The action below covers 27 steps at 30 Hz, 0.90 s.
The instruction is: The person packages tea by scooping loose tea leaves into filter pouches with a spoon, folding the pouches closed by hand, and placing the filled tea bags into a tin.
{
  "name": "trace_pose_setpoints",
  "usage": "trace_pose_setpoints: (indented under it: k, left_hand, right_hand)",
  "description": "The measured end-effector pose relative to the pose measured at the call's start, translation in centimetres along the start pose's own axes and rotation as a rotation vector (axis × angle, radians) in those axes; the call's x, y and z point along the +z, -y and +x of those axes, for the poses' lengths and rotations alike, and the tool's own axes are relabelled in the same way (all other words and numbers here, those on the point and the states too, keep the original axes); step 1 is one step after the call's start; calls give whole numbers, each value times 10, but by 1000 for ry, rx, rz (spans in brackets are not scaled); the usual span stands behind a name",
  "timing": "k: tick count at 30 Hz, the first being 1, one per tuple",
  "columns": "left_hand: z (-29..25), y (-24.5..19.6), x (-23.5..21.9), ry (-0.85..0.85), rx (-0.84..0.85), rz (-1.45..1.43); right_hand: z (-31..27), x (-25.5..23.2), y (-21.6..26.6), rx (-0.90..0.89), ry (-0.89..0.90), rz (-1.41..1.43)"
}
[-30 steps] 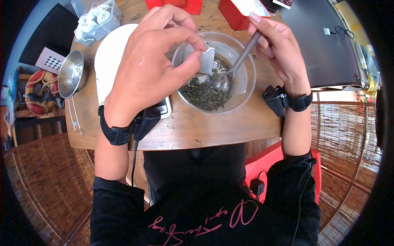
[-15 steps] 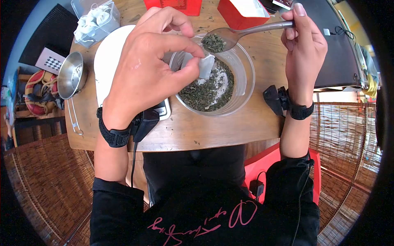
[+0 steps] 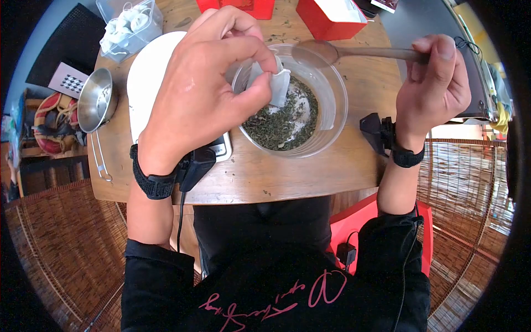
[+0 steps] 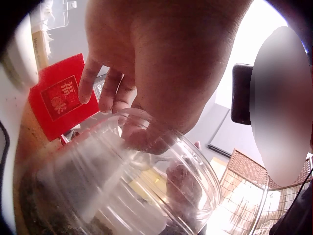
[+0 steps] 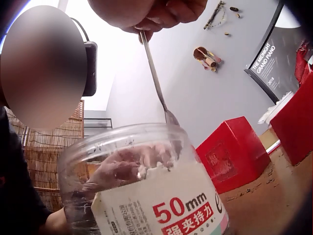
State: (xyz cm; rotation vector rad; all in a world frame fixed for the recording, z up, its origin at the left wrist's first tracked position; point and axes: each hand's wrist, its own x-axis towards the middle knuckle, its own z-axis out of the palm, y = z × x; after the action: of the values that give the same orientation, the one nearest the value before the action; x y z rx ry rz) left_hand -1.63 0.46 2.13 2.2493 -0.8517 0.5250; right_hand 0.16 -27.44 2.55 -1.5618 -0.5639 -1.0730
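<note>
The left hand (image 3: 207, 91) is pinching a white bag (image 3: 281, 88) over dried leaves (image 3: 271, 130) in a clear tub (image 3: 335, 113); the right hand (image 3: 437, 86) is gripping a spoon (image 3: 379, 52).

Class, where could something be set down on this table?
Nearly bare: the front strip between tub and table edge; right of the tub, under the spoon handle. Crowded: the back, with red boxes, and left of the tub, under the left hand.
</note>
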Motion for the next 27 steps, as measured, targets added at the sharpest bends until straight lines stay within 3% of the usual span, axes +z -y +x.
trace_pose_setpoints:
  k: [4, 7, 21, 23, 27]
  left_hand:
    - [1, 0, 0, 12, -16, -82]
    - [2, -3, 0, 18, -14, -87]
    - [1, -1, 2, -36, -35, -78]
    - [2, 0, 2, -54, 13, -67]
    - [1, -1, 2, -36, 7, -63]
  right_hand:
    - [0, -4, -2, 93, 126, -33]
    - [-2, 14, 8, 9, 477, -142]
    - [-21, 35, 10, 415, 613, 20]
    - [-19, 32, 9, 482, 779, 49]
    - [-16, 31, 11, 574, 801, 116]
